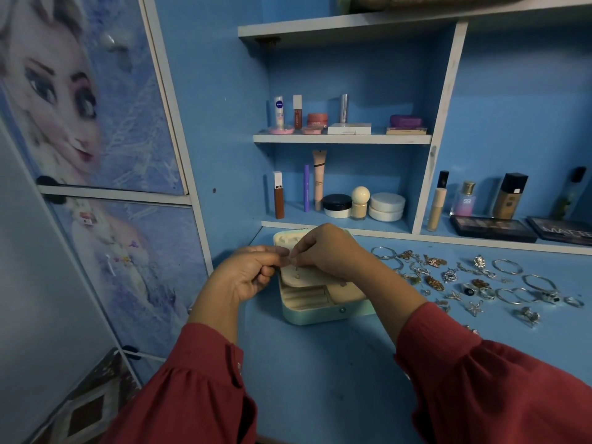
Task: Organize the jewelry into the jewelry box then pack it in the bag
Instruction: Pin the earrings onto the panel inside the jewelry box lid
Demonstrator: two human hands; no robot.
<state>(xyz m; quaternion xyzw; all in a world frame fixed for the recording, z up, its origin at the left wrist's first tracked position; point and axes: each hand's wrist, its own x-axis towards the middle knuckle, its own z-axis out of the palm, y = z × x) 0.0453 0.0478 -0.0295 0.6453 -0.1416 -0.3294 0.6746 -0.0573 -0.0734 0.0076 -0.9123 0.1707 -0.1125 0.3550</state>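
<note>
A mint-green jewelry box (pixel 315 314) lies open on the blue desk, its cream lining and ring rolls showing. Over it my left hand (pixel 253 277) and my right hand (pixel 326 248) meet fingertip to fingertip, both pinching a thin small earring (pixel 296 267) that hangs just above the cream panel of the box. To the right of the box, loose jewelry (pixel 474 283) is spread over the desk: silver bangles, rings, pendants and earrings. No bag is in view.
Cosmetics fill the shelves (pixel 341 138) behind the box. Bottles and dark eyeshadow palettes (pixel 493 229) stand along the back edge at the right. A cupboard with printed doors (pixel 96 123) rises at the left. Bare blue desk surface (pixel 320 379) lies between the box and me.
</note>
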